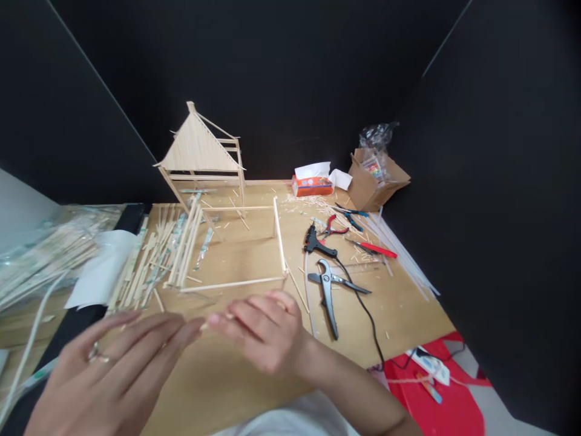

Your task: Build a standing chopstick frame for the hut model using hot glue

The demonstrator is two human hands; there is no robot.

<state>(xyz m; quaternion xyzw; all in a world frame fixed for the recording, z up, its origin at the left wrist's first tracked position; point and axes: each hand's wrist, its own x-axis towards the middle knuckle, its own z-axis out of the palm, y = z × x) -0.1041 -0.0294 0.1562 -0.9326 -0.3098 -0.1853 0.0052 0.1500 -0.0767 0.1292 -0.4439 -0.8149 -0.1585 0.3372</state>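
Observation:
My left hand (122,363), with a ring on one finger, reaches in from the lower left, its fingers pressed together. My right hand (267,330) is closed, and its fingertips meet those of the left. Between them shows a bit of a pale wooden stick (205,326), mostly hidden by the fingers. Just beyond the hands stands an open frame of wooden sticks (236,283), with long sticks along its left side. Behind it stands a small house model (200,145) with a steep roof of thin sticks.
Loose chopsticks (145,260) lie at left beside a white sheet (102,269). Right of the frame are a glue gun (315,241), a cutter (327,290), red-handled pliers (334,226) and a corded cable (370,321). A tissue pack (312,186) and cardboard box (363,184) stand at the back.

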